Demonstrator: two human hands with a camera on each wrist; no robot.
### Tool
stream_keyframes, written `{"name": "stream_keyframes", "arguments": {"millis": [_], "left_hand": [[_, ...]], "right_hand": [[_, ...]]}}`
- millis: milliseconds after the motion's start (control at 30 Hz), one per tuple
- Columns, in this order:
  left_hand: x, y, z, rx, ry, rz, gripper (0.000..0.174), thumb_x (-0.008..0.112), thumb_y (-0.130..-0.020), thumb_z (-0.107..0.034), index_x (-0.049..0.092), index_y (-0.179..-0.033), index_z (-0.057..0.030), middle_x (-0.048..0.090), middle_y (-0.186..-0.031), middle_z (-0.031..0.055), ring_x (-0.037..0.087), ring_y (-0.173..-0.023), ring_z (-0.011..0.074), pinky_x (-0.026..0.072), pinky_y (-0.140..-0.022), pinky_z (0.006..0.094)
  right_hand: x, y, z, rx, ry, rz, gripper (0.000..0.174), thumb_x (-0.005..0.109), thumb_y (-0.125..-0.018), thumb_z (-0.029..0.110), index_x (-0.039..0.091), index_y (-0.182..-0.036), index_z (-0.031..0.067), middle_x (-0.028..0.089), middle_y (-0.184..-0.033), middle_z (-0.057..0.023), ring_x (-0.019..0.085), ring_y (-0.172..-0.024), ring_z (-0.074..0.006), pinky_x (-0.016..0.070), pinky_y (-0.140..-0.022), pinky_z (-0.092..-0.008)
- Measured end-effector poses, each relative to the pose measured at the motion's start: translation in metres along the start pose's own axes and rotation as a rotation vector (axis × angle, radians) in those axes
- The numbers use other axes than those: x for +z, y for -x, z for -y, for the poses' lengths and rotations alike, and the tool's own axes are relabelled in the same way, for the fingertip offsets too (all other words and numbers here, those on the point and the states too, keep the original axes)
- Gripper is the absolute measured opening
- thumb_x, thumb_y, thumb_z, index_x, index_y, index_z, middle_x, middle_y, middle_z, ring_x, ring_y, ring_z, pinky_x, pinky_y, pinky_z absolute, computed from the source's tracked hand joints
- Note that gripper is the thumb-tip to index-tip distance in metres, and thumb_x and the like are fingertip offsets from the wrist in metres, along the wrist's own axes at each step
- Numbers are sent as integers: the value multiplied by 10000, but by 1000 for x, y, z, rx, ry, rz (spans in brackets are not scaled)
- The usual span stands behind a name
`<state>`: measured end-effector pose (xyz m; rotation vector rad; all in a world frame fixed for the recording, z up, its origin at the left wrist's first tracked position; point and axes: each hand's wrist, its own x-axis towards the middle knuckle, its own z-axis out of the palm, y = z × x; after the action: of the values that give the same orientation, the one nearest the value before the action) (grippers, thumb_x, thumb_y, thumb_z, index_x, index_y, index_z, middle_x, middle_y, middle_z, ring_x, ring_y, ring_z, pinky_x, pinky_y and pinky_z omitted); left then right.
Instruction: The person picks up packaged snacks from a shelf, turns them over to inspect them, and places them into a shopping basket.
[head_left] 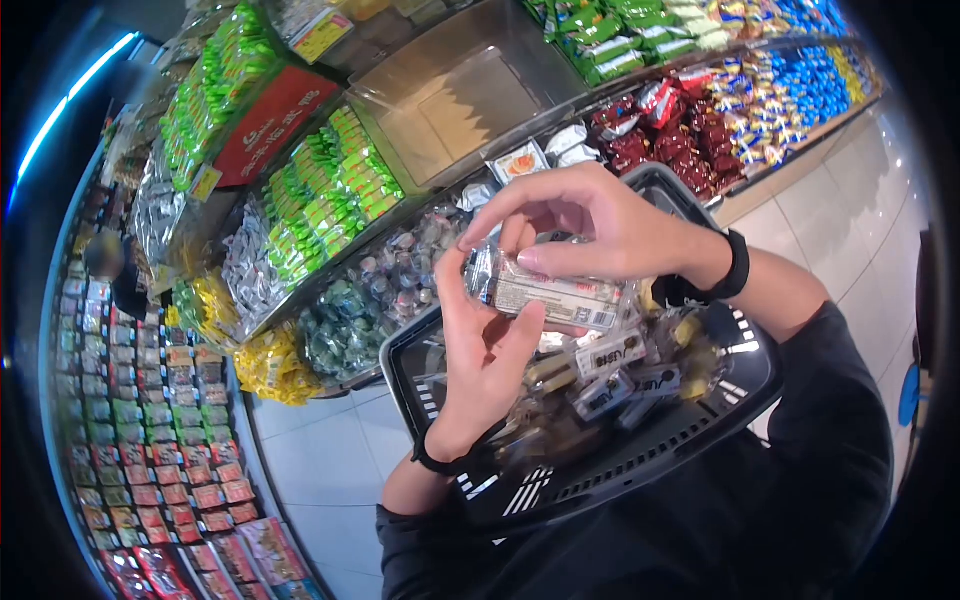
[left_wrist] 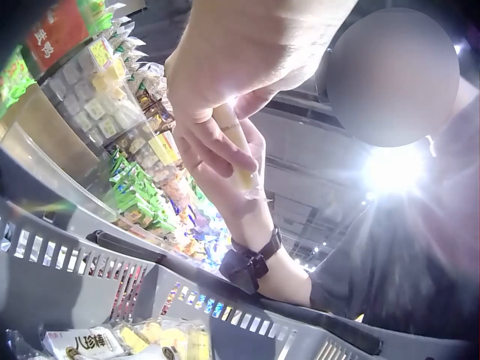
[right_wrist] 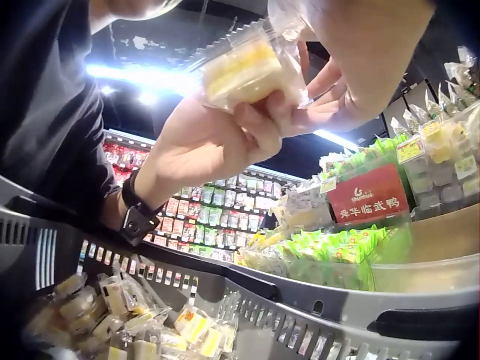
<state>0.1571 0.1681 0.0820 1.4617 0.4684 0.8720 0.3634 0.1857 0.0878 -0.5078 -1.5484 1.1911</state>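
A clear-wrapped cake (head_left: 558, 296), with a printed white label facing up in the head view, is held between both hands above a basket. My left hand (head_left: 485, 365) grips its left end, thumb near the label and fingers around the wrapper. My right hand (head_left: 600, 225) arches over from above, its thumb and fingertips pinching the clear film near the same end. In the right wrist view the cake (right_wrist: 244, 71) shows yellow and pale layers inside a crimped wrapper. Below, the dark basket (head_left: 650, 455) holds several similar wrapped packs (head_left: 610, 352), some with white labels.
A slanted shop display stands ahead, with green snack packs (head_left: 335, 175), dark red packs (head_left: 690, 140) and a brown tray (head_left: 440, 120). Racks of hanging packets (head_left: 160, 470) line the left. Tiled floor (head_left: 320, 445) shows between them.
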Motion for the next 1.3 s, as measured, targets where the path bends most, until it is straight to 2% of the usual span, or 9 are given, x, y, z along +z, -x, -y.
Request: {"name": "stream_keyframes", "arguments": {"millis": [267, 433, 533, 600, 633, 800, 867, 1000, 1300], "left_hand": [[-1, 0, 1, 25, -194, 11, 755, 505, -974, 65, 33, -1550, -59, 315, -1554, 304, 407, -1427, 338, 591, -952, 440], [10, -5, -11, 20, -49, -89, 799, 523, -977, 64, 19, -1574, -97, 379, -1504, 264, 506, -1332, 314, 606, -923, 435], [7, -13, -7, 134, -196, -303, 782, 543, -985, 59, 80, -1588, -124, 477, -1401, 232, 641, -1133, 271, 583, -949, 410], [6, -9, -17, -35, -31, -341, 657, 503, -991, 63, 227, -1563, -105, 520, -1366, 183, 645, -1129, 256, 588, -944, 451], [3, -11, -18, -25, -29, -344, 657, 503, -991, 63, 227, -1563, -105, 520, -1366, 183, 645, -1129, 256, 588, -944, 451], [-25, -11, -4, -25, 26, -328, 489, 414, -1079, -268, 358, -1467, 23, 655, -1136, 205, 691, -1035, 303, 586, -900, 446], [-24, -14, -8, 1, 63, -373, 533, 388, -1078, -355, 400, -1405, 66, 665, -1027, 194, 696, -901, 287, 584, -784, 390], [-26, -15, -14, -44, -7, -411, 344, 534, -1047, -249, 539, -1234, 40, 628, -904, 95, 604, -729, 150, 486, -634, 280], [-28, -15, -6, 44, -12, -430, 81, 558, -1030, -101, 569, -1035, -21, 629, -983, 71, 601, -806, 151, 488, -664, 315]], "right_hand": [[-9, -2, 2, 63, -89, 126, 373, 700, -884, -3, 633, -1248, -53, 721, -1027, -75, 678, -924, -94, 534, -837, -253], [-7, -5, -5, -35, -71, -21, 373, 729, -897, 73, 630, -1242, -31, 705, -1051, -67, 656, -904, -91, 525, -849, -271], [-10, -4, 18, -231, 529, 73, 541, 818, -791, 71, 615, -1292, 49, 598, -1240, -112, 611, -1108, -247, 513, -921, -366], [-3, -2, 9, -352, 677, 75, 538, 814, -799, 192, 602, -1268, 36, 601, -1168, -114, 650, -996, -320, 530, -853, -397], [-2, 0, 7, -240, 685, 106, 545, 802, -805, 191, 607, -1288, 33, 624, -1125, -123, 652, -982, -355, 535, -857, -427], [-7, -2, -2, -207, 672, 67, 443, 678, -931, 160, 603, -1344, 18, 686, -1006, -140, 686, -859, -321, 556, -809, -380], [-7, -3, 5, 282, 55, 43, 366, 568, -1015, 142, 586, -1337, -30, 707, -1056, -156, 702, -849, -255, 566, -805, -345], [-16, -5, -3, 507, -490, 63, 394, 477, -1061, 235, 574, -1303, -60, 711, -1115, -193, 708, -854, -228, 584, -768, -312], [-14, -5, -3, 524, -546, 202, 448, 493, -1065, 328, 581, -1273, -59, 699, -1149, -205, 732, -907, -271, 612, -796, -361]]}}
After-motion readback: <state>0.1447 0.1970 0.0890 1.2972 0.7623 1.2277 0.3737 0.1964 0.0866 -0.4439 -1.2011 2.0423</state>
